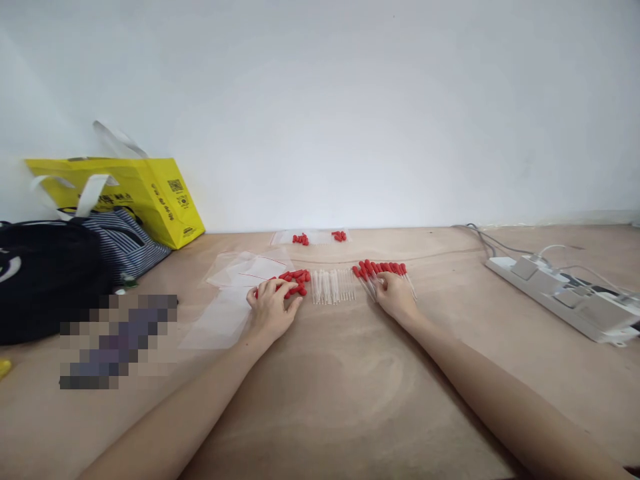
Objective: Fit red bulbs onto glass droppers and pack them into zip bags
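My left hand (273,303) rests over a pile of loose red rubber bulbs (299,275), its fingers bent and apart, touching them. Part of the pile is hidden under the fingers. To its right lies a row of clear dropper tubes (333,287) without bulbs, side by side. My right hand (395,293) is at a row of droppers with red bulbs (397,268) fitted on their tops. Its thumb and fingers are curled together at a dropper (369,268) at the row's left side; the fingertips are partly hidden.
Clear zip bags (215,320) lie left of the bulbs. Another bag (320,237) with bulbs and tubes lies by the wall. A yellow shopping bag (170,200), a striped bag (131,247) and a black bag (50,280) stand left. A power strip (560,293) with cables lies right.
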The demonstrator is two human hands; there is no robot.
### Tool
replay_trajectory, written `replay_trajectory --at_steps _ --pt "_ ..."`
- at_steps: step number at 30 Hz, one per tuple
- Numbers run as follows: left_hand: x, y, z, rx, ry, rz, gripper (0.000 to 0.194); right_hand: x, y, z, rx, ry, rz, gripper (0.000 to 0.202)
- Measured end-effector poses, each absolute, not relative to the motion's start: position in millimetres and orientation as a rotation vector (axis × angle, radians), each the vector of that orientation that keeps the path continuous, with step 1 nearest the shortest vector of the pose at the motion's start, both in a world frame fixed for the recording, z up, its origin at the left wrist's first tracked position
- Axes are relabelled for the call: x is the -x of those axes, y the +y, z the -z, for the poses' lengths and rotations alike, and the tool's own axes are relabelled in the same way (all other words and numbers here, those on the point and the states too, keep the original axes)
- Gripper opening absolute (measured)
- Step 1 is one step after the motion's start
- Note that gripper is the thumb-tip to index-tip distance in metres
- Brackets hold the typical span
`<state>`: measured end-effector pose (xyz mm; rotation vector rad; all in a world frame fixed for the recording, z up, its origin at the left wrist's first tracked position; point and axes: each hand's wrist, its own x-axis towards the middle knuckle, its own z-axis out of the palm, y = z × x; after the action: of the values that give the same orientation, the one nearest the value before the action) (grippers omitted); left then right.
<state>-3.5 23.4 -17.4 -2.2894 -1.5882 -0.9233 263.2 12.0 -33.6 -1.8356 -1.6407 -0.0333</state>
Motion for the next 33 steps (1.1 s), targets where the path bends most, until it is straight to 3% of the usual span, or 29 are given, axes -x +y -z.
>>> replay_trajectory --at_steps 15,26,33 --pt "-1 37 17 2.221 -1.489 0.78 0.016 -248 16 25 2.018 -1.686 0.207 0.024" --pt "2 37 14 2.228 -1.464 0.767 0.01 -207 35 5 2.317 -1.742 0.02 0.029" --pt "-10 9 11 2.458 -1.22 0.83 0.01 -202 41 3 2.342 -1.731 -0.063 0.028"
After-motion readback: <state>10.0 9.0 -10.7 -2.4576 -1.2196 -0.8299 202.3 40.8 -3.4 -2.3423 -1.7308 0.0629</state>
